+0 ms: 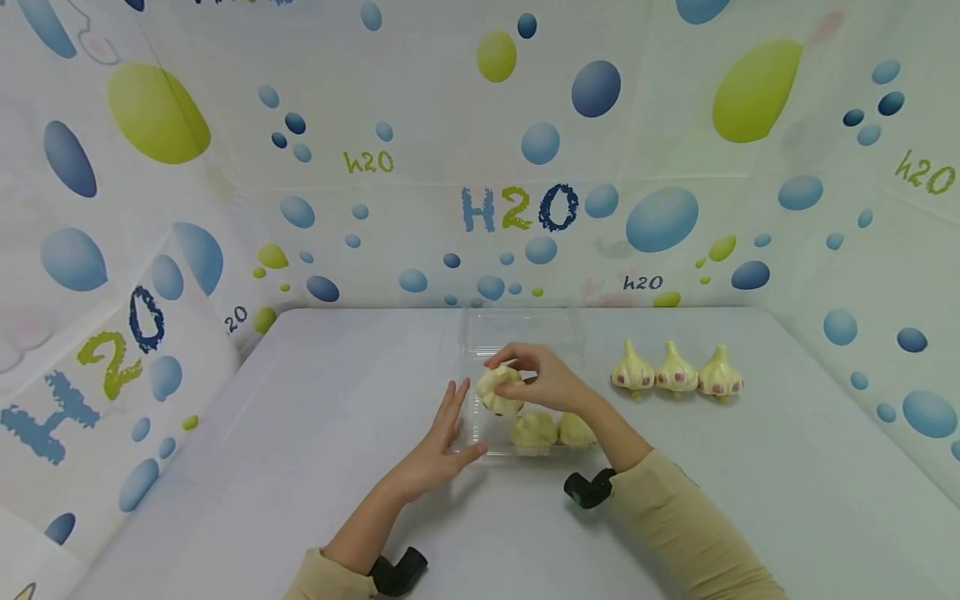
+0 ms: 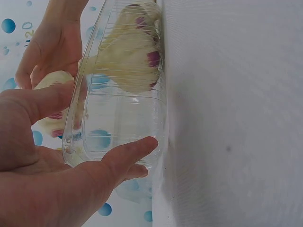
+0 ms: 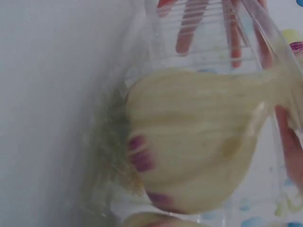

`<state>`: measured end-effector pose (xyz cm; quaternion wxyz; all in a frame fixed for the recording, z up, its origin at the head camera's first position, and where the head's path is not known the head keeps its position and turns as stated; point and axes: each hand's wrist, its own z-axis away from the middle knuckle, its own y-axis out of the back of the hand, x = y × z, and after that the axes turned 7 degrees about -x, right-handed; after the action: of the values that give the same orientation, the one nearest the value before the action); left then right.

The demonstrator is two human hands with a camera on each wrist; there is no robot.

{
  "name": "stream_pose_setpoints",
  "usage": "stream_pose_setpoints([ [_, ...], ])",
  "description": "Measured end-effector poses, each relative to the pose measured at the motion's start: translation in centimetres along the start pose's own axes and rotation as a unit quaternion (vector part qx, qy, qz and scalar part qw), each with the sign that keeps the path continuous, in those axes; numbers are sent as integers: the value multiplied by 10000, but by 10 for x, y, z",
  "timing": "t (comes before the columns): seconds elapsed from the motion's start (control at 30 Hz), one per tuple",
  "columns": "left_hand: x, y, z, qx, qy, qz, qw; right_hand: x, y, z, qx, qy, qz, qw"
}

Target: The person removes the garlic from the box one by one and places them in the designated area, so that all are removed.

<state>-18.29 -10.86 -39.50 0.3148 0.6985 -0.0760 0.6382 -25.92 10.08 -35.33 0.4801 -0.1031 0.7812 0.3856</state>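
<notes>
A clear plastic box (image 1: 491, 435) stands on the table with two garlic bulbs, the left bulb (image 1: 533, 430) and the right bulb (image 1: 576, 431), along its near side. My right hand (image 1: 546, 379) pinches another garlic bulb (image 1: 492, 390) between thumb and fingers, over the left part of the box. My left hand (image 1: 433, 457) rests against the box's left end, its fingers spread and fairly straight. The left wrist view shows that hand's thumb and fingers (image 2: 130, 153) about the box's corner. Through the wall in the right wrist view, a pale bulb (image 3: 194, 137) with purple patches shows large.
Three more garlic bulbs (image 1: 677, 371) stand in a row on the white table (image 1: 337, 400), right of the box. The clear lid (image 1: 521, 329) lies opened toward the back. A patterned curtain (image 1: 420, 242) hangs behind the table.
</notes>
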Motion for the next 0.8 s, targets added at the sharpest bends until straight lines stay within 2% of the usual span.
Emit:
stream_pose_setpoints([
  [0.23,0,0,0,43,43,-30,10000,2,13,8,189,154,-2,9997],
  [0.8,1,-1,1,107,51,-72,9999,-1,44,37,530,91,-10,9985],
])
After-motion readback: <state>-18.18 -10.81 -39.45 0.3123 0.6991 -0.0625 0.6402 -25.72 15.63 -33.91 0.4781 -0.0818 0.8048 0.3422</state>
